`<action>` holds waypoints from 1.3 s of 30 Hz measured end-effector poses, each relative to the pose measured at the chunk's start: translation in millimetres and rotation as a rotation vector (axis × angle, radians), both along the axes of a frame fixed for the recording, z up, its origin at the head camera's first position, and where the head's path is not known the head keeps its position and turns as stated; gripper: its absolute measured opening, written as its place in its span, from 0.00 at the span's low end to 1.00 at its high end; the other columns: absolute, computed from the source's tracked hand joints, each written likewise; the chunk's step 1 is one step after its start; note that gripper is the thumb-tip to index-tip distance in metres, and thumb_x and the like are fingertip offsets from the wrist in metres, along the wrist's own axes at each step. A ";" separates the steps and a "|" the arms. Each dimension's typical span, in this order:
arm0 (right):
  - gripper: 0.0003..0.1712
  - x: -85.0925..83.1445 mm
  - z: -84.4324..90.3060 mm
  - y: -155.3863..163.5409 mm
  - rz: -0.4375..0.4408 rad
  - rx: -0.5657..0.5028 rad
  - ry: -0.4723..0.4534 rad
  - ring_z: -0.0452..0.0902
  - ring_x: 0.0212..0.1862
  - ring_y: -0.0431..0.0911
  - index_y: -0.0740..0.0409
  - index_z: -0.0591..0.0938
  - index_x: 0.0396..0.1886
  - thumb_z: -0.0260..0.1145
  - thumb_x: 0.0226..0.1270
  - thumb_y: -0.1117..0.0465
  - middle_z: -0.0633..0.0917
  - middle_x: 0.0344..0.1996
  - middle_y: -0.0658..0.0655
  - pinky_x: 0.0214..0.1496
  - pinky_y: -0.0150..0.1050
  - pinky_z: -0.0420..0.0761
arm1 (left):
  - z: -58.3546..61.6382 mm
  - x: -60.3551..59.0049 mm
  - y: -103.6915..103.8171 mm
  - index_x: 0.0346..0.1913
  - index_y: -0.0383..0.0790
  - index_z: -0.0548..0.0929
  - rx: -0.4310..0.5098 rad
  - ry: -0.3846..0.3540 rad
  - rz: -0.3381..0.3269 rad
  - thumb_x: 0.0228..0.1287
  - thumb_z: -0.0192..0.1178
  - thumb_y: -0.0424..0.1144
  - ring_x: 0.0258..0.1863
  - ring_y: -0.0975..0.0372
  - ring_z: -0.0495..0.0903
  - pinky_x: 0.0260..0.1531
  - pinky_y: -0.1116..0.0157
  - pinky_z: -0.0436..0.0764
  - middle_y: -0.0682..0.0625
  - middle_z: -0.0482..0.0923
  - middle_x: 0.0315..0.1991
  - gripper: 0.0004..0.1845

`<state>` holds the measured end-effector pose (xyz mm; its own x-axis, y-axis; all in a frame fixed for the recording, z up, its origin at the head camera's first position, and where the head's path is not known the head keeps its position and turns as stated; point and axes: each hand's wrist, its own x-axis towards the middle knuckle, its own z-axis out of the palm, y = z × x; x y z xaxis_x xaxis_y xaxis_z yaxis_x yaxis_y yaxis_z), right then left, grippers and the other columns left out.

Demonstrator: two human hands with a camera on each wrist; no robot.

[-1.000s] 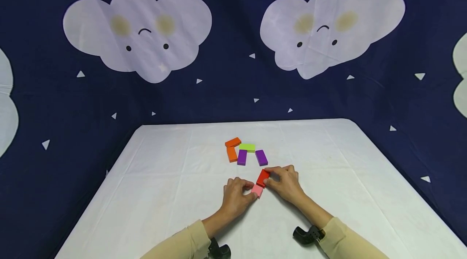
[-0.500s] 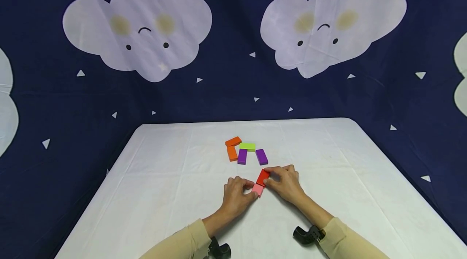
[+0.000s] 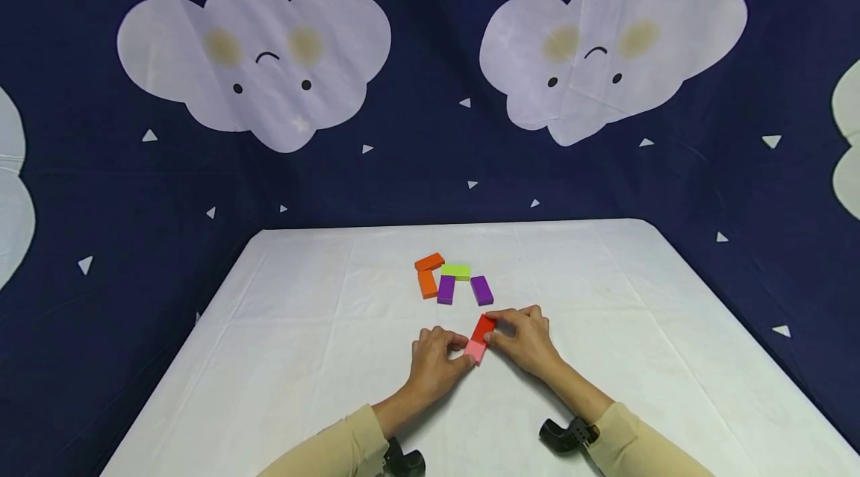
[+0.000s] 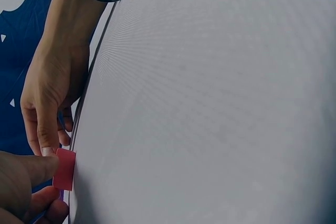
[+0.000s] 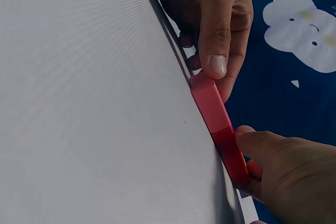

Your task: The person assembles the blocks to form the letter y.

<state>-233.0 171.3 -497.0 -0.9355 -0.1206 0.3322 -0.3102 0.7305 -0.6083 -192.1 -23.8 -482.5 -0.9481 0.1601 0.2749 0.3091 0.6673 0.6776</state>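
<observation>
Left hand (image 3: 433, 361) pinches pink block (image 3: 474, 350); right hand (image 3: 527, 339) pinches red block (image 3: 483, 328); blocks touching end-to-end between hands.

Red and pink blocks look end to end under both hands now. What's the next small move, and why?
Probably ease both hands off. The right hand pinches the flat red rectangular block and the left hand pinches the flat pink rectangular block; the right wrist view shows the two meeting end to end, flat on the white table, so little seems left to align.
</observation>
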 end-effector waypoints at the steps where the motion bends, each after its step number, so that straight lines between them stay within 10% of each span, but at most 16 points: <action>1: 0.21 0.2 -0.1 0.1 0.001 0.000 0.001 0.63 0.40 0.44 0.41 0.86 0.44 0.76 0.45 0.51 0.83 0.32 0.49 0.43 0.42 0.59 | -0.1 0.1 -0.1 0.37 0.44 0.87 -0.001 0.000 -0.001 0.47 0.70 0.41 0.33 0.66 0.65 0.34 0.68 0.58 0.52 0.79 0.30 0.12; 39: 0.22 4.5 2.7 0.4 0.012 -0.016 -0.003 0.62 0.39 0.43 0.41 0.86 0.44 0.76 0.44 0.51 0.83 0.33 0.50 0.43 0.41 0.58 | -0.3 2.2 -0.4 0.35 0.43 0.87 0.006 0.033 0.000 0.44 0.70 0.41 0.32 0.65 0.66 0.34 0.68 0.58 0.51 0.79 0.29 0.12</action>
<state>-228.5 171.7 -494.3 -0.9350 -0.1268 0.3313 -0.3172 0.7168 -0.6209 -189.9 -24.2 -482.8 -0.9386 0.1585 0.3066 0.3312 0.6632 0.6711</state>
